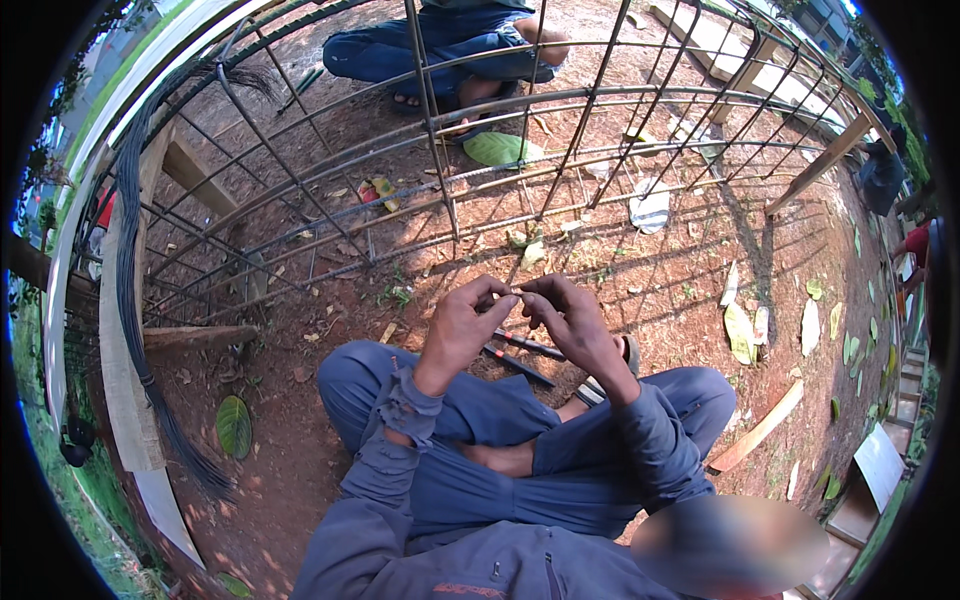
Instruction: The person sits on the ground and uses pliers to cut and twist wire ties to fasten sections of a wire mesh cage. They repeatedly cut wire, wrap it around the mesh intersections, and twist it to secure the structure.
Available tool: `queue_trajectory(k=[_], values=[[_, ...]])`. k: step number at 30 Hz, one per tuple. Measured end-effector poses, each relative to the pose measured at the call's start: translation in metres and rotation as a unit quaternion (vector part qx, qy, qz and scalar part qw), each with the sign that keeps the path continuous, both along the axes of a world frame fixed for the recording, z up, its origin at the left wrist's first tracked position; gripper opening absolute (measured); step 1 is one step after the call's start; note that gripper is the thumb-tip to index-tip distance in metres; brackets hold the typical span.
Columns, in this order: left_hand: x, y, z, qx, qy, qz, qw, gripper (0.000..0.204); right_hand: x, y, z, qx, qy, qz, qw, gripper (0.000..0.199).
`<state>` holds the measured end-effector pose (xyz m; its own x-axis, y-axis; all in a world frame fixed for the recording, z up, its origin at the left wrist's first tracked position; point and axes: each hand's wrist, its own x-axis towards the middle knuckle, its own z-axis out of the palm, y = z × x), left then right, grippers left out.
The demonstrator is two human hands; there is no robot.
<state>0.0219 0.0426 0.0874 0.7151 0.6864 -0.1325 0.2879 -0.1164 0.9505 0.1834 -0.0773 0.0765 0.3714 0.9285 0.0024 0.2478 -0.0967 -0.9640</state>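
Observation:
My left hand [462, 325] and my right hand [578, 325] are raised over my crossed legs, their fingertips pinched together at one spot. Whatever lies between the fingers is too small to make out. On the ground just below them rest two dark tool handles [522, 366], side by side; the head of the tool cannot be seen. Beyond my hands stands a long cage of steel reinforcing bars [455, 190], its bars crossing in a grid and apart from my fingers.
At left a bundle of thin dark tie wire [135, 270] drapes over a wooden plank [122, 380]. A wooden stake [820, 165] props the cage at right. Behind the bars another person [440, 45] squats. Leaves, a flattened pale wrapper [650, 205] and a wood strip [760, 428] lie on the reddish soil.

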Motion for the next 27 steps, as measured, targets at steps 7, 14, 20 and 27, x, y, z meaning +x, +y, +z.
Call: queue_trajectory(k=[7,14,20,27], values=[[0.005,-0.009,-0.009,0.126,0.032,-0.008,0.992,0.020,0.007,-0.002,0.014,-0.091,0.214,-0.003,0.973,0.043],[0.002,0.008,-0.015,-0.051,-0.034,0.060,0.996,0.026,0.000,-0.005,0.024,-0.012,-0.159,0.044,0.986,0.057],[0.000,0.008,-0.010,-0.060,-0.010,0.058,0.996,0.028,-0.002,-0.007,0.018,0.050,-0.413,0.045,0.908,0.046],[-0.001,0.005,-0.017,0.096,0.035,0.046,0.994,0.023,-0.001,-0.006,0.016,0.105,-0.434,0.056,0.893,0.031]])
